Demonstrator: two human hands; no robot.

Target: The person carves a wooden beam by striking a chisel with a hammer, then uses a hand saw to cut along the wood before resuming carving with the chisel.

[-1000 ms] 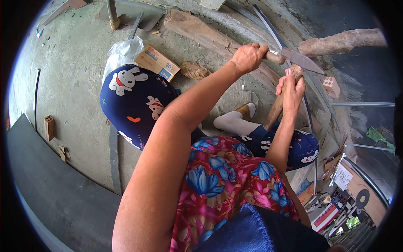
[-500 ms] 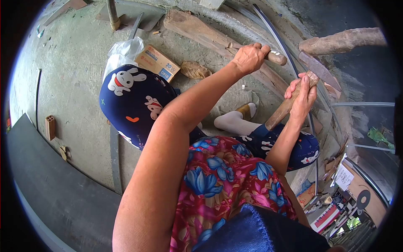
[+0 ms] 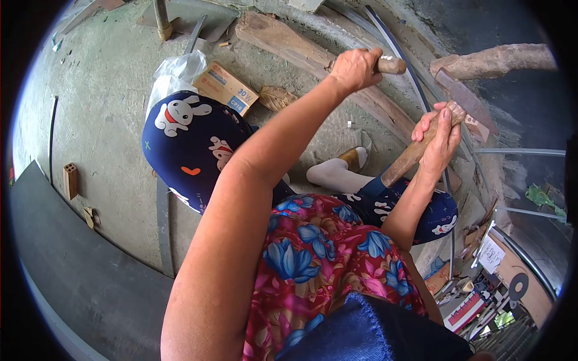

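Observation:
My left hand (image 3: 355, 69) is closed around a wooden-handled tool (image 3: 392, 65). The rounded butt of its handle sticks out to the right of my fist, and I cannot make out its other end. Lower right, my right hand (image 3: 441, 141) wraps the thick wooden handle of a hammer (image 3: 409, 161), close under its head. That long, tapered metal head (image 3: 469, 102) slants down to the right, and the handle's lower end comes near my navy trouser leg. The two hands are apart, with the left one higher.
A rough wooden plank (image 3: 271, 36) lies on the concrete floor behind my left hand. A thick branch (image 3: 500, 60) juts in beyond the hammer head. Near my knee are a cardboard box (image 3: 226, 87), a clear plastic bag (image 3: 177, 69) and a dry leaf (image 3: 277, 98). A hollow brick (image 3: 70, 180) stands far left.
My right hand and the hammer have shifted slightly to the right and down. My left hand has risen a little with its tool, the handle now lying more level.

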